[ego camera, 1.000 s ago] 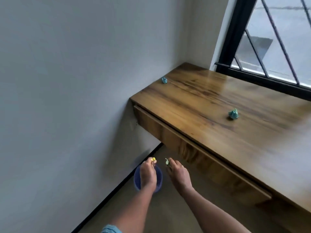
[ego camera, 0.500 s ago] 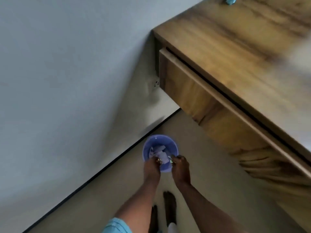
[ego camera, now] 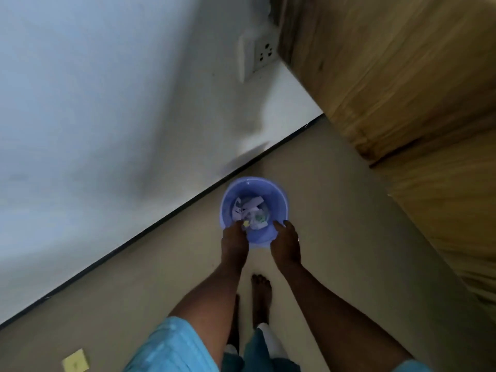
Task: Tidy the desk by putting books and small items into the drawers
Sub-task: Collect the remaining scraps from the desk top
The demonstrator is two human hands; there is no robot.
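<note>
A round blue bin [ego camera: 279,200] stands on the floor by the wall, with crumpled white paper scraps [ego camera: 251,208] inside. My left hand [ego camera: 234,240] hovers over the bin's near rim and pinches a small yellow scrap [ego camera: 246,223] at its fingertips. My right hand [ego camera: 285,241] is beside it over the rim, fingers apart, with nothing visible in them. The wooden desk's drawer front [ego camera: 402,76] fills the upper right; the desk top is out of view.
A white wall socket [ego camera: 259,56] sits on the wall next to the desk's corner. A yellow square note [ego camera: 76,362] lies on the beige floor at the lower left. My bare foot [ego camera: 260,294] stands just behind the bin.
The view has dropped from the desk top to the floor and bin. Both hands came down over the bin. The green scrap from my right hand is no longer in its fingers.
</note>
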